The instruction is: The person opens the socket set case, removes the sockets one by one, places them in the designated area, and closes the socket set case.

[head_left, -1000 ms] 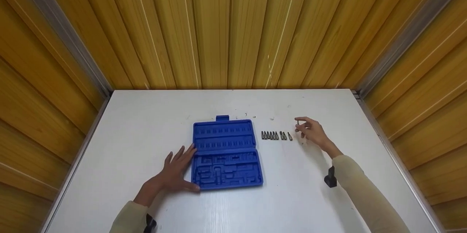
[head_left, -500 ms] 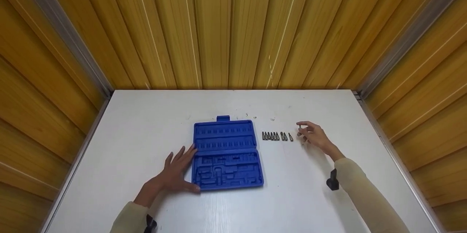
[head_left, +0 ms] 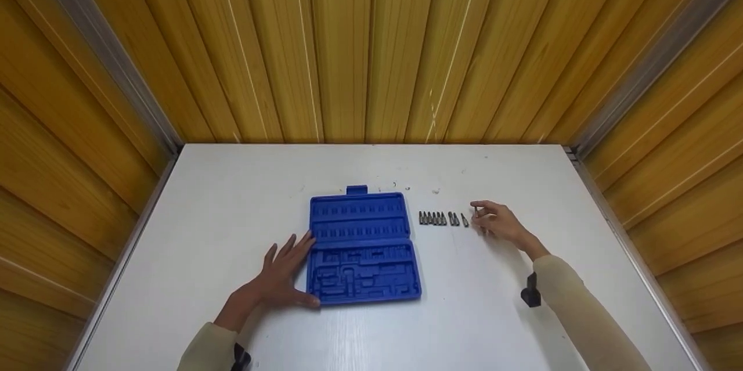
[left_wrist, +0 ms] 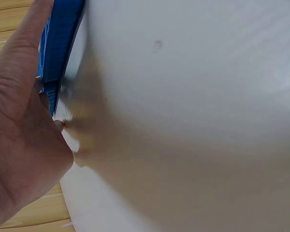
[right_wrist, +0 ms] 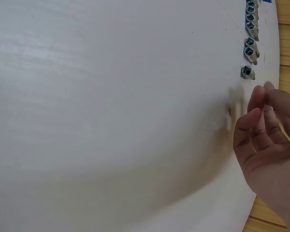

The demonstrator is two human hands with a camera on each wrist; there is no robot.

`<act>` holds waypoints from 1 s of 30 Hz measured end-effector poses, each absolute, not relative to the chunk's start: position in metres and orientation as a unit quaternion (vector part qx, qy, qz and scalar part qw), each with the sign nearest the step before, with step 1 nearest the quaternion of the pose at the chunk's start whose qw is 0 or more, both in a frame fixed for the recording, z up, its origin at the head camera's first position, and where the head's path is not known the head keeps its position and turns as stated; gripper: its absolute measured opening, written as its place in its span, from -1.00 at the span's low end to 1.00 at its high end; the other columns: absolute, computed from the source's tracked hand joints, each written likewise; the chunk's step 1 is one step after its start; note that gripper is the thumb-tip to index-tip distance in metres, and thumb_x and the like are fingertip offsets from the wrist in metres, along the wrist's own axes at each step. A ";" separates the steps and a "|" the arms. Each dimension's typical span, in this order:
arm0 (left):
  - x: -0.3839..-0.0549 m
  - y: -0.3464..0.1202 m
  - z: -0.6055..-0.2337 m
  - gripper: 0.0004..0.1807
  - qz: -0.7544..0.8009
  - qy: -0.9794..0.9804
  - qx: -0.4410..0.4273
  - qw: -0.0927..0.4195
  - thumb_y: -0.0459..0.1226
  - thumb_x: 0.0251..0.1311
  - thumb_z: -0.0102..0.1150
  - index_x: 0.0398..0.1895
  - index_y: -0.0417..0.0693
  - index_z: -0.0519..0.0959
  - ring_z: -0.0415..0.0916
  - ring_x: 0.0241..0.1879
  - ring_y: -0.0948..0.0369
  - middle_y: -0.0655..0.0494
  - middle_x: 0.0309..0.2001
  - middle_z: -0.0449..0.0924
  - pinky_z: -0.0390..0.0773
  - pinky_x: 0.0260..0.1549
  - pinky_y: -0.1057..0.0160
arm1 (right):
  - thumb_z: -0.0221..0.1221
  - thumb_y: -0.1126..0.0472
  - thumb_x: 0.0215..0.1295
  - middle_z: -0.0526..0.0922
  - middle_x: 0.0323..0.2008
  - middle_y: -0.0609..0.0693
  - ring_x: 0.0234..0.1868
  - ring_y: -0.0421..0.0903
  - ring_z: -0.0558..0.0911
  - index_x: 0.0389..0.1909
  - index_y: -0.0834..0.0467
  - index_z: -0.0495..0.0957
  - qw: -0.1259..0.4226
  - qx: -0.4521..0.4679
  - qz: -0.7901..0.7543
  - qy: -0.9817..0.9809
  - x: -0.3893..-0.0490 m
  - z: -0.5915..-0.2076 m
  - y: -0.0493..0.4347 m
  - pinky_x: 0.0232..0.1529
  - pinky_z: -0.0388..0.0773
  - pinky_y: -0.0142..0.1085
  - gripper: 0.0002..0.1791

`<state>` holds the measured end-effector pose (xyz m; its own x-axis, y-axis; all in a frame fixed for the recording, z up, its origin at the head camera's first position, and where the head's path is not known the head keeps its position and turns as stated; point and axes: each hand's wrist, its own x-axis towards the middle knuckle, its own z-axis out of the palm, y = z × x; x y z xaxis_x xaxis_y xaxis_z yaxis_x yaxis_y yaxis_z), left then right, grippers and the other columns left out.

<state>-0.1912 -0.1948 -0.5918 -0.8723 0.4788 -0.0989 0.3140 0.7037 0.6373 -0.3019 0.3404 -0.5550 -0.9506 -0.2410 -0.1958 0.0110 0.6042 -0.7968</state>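
Observation:
An open blue plastic bit case (head_left: pixel 364 238) with moulded slots lies on the table, latch tab at the far side. My left hand (head_left: pixel 278 279) rests along its left edge, fingers spread and fairly straight, thumb at the near corner. To the right of the case, several metal screwdriver bits (head_left: pixel 432 218) form a row, with a single bit (head_left: pixel 465 220) at its right end. Just beyond that bit, my right hand (head_left: pixel 500 224) pinches a small screwdriver bit (head_left: pixel 476 209) upright between thumb and index finger. The right wrist view mostly hides this held bit behind the fingers.
The white table (head_left: pixel 476 324) carries small specks and bits of debris (head_left: pixel 436 191) behind the row. Yellow wood-look panels (head_left: pixel 342 57) rise along the back and both sides.
My right hand has come down and slightly toward me with the pinched bit, level with the row's right end. The left hand stays on the case.

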 end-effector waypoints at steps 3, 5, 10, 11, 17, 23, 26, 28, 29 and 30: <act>-0.191 -0.195 -0.591 0.47 0.321 0.912 0.217 0.131 0.28 -0.23 0.58 0.67 -0.02 -0.09 -0.37 0.65 -0.23 0.01 0.70 -0.24 -0.42 0.46 -0.42 | 0.14 0.34 0.47 0.62 0.03 0.37 -0.28 -0.12 0.62 0.36 0.38 0.40 0.138 -0.064 -0.431 0.889 -0.301 -0.558 0.342 -0.39 0.51 -0.37 -0.51; -0.191 -0.195 -0.591 0.47 0.323 0.912 0.217 0.130 0.28 -0.23 0.59 0.67 -0.02 -0.09 -0.37 0.65 -0.23 0.01 0.70 -0.24 -0.42 0.46 -0.42 | 0.16 0.36 0.45 0.63 0.03 0.35 -0.29 -0.13 0.61 0.33 0.37 0.44 0.128 -0.064 -0.415 0.899 -0.300 -0.561 0.342 -0.41 0.50 -0.40 -0.53; -0.191 -0.194 -0.591 0.48 0.325 0.911 0.216 0.130 0.28 -0.24 0.59 0.68 -0.01 -0.09 -0.37 0.65 -0.23 0.02 0.70 -0.24 -0.42 0.46 -0.42 | 0.24 0.43 0.35 0.62 0.01 0.33 -0.14 0.02 0.61 0.26 0.39 0.50 0.083 -0.089 -0.359 0.925 -0.298 -0.567 0.340 -0.27 0.51 -0.44 -0.54; -0.191 -0.194 -0.591 0.48 0.325 0.911 0.216 0.130 0.28 -0.24 0.58 0.68 -0.01 -0.09 -0.37 0.65 -0.23 0.02 0.70 -0.24 -0.42 0.46 -0.42 | 0.24 0.44 0.33 0.61 0.01 0.32 -0.10 0.06 0.60 0.25 0.39 0.50 0.076 -0.094 -0.352 0.928 -0.297 -0.567 0.339 -0.21 0.52 -0.42 -0.54; -0.191 -0.194 -0.592 0.47 0.323 0.912 0.215 0.131 0.30 -0.23 0.57 0.68 -0.01 -0.10 -0.37 0.65 -0.23 0.02 0.70 -0.25 -0.44 0.46 -0.43 | 0.23 0.46 0.33 0.60 0.00 0.31 -0.02 0.16 0.59 0.25 0.41 0.51 0.074 -0.116 -0.331 0.934 -0.299 -0.567 0.335 -0.06 0.53 -0.27 -0.54; -0.191 -0.194 -0.593 0.48 0.316 0.915 0.216 0.130 0.33 -0.23 0.55 0.68 0.01 -0.10 -0.36 0.65 -0.22 0.04 0.70 -0.23 -0.43 0.47 -0.41 | 0.22 0.46 0.33 0.61 0.00 0.30 -0.01 0.16 0.59 0.25 0.40 0.51 0.078 -0.115 -0.325 0.935 -0.298 -0.568 0.332 -0.03 0.54 -0.17 -0.55; -0.191 -0.194 -0.593 0.49 0.312 0.916 0.216 0.129 0.32 -0.24 0.56 0.68 0.00 -0.11 -0.36 0.65 -0.22 0.04 0.70 -0.23 -0.42 0.47 -0.41 | 0.23 0.45 0.33 0.61 -0.01 0.30 -0.01 0.16 0.59 0.26 0.40 0.50 0.077 -0.117 -0.326 0.935 -0.297 -0.567 0.332 -0.05 0.53 -0.23 -0.53; -0.191 -0.193 -0.592 0.49 0.311 0.917 0.217 0.126 0.31 -0.24 0.57 0.67 -0.02 -0.09 -0.35 0.65 -0.22 0.02 0.70 -0.22 -0.42 0.47 -0.41 | 0.24 0.44 0.33 0.61 -0.02 0.31 -0.04 0.14 0.60 0.27 0.40 0.49 0.079 -0.118 -0.329 0.933 -0.298 -0.566 0.333 -0.08 0.52 -0.26 -0.52; -0.191 -0.193 -0.592 0.49 0.309 0.917 0.217 0.126 0.31 -0.25 0.57 0.67 -0.02 -0.09 -0.35 0.65 -0.22 0.03 0.70 -0.22 -0.42 0.47 -0.41 | 0.25 0.43 0.33 0.61 -0.02 0.32 -0.05 0.14 0.60 0.28 0.40 0.49 0.080 -0.118 -0.331 0.933 -0.297 -0.565 0.333 -0.09 0.52 -0.27 -0.51; -0.192 -0.193 -0.591 0.49 0.307 0.918 0.218 0.126 0.31 -0.25 0.58 0.67 -0.03 -0.09 -0.35 0.65 -0.22 0.02 0.70 -0.22 -0.42 0.48 -0.41 | 0.26 0.42 0.32 0.61 -0.02 0.33 -0.08 0.12 0.60 0.28 0.40 0.49 0.081 -0.118 -0.332 0.932 -0.298 -0.564 0.334 -0.11 0.51 -0.29 -0.50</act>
